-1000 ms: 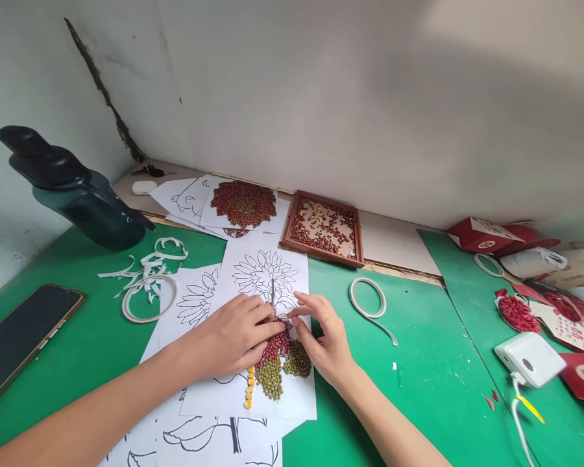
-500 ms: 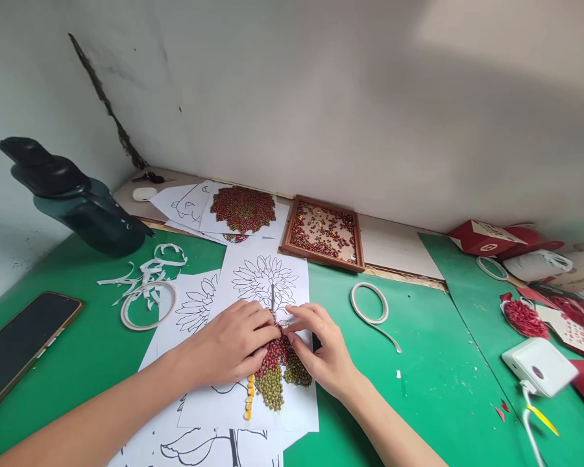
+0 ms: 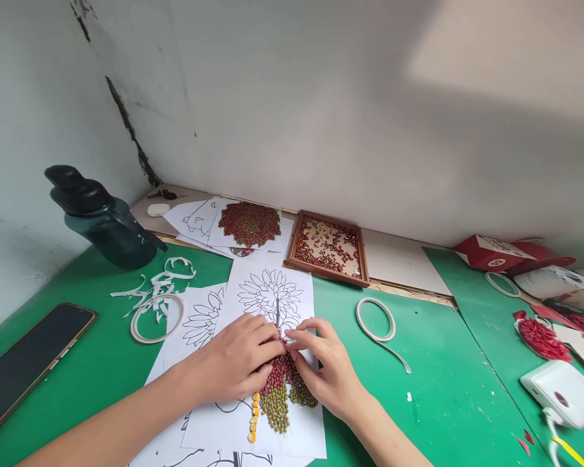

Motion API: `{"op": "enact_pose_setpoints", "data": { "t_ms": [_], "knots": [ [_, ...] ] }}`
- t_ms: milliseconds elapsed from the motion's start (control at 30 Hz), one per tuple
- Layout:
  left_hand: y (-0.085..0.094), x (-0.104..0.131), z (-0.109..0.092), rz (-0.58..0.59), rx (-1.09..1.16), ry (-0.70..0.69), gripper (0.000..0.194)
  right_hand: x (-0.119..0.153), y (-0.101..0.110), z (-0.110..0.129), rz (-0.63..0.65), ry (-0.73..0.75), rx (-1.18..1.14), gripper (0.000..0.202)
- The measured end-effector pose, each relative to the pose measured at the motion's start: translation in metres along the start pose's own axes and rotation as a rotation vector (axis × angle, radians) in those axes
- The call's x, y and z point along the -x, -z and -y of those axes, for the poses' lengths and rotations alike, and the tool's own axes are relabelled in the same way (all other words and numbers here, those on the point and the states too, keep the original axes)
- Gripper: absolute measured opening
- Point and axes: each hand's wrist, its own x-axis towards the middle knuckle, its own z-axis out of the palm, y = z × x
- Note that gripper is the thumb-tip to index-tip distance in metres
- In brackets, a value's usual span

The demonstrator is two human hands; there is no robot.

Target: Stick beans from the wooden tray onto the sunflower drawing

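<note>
Left hand [image 3: 246, 358] curled over the middle of the flower sheet [image 3: 304, 433], right hand [image 3: 329, 371] crossing its right edge, I have my fingertips together by the red beans [image 3: 275, 379] in this head view; I cannot tell whether either hand pinches anything. Green beans [image 3: 275, 408] and a row of yellow kernels [image 3: 255, 414] lie nearer me, short of the sheet's front edge. Rightward, green tabletop [image 3: 442, 383] stretches past the coiled strip [image 3: 378, 338]; the tray [image 3: 326, 271] sits just by the sheet's far edge.
</note>
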Motion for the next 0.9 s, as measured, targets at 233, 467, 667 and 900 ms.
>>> {"op": "enact_pose_setpoints", "data": {
  "t_ms": [233,467,667,900],
  "knots": [
    [-0.0018,0.0007,0.0005,-0.016,0.004,0.002,0.023,0.0012,-0.0007,0.0034,-0.013,0.117,0.128,0.050],
    [-0.0015,0.0008,-0.0013,0.001,0.029,0.022,0.026,0.0028,-0.0003,0.0034,-0.027,0.097,0.086,0.040],
    [-0.0012,0.0012,-0.0011,0.000,0.025,0.021,0.023,0.0002,0.0005,0.0044,-0.040,0.089,0.088,0.037],
    [-0.0012,-0.0002,-0.0013,-0.014,0.021,0.012,0.027,-0.0007,0.0026,0.0028,-0.034,0.068,0.088,0.036]
  ]
}}
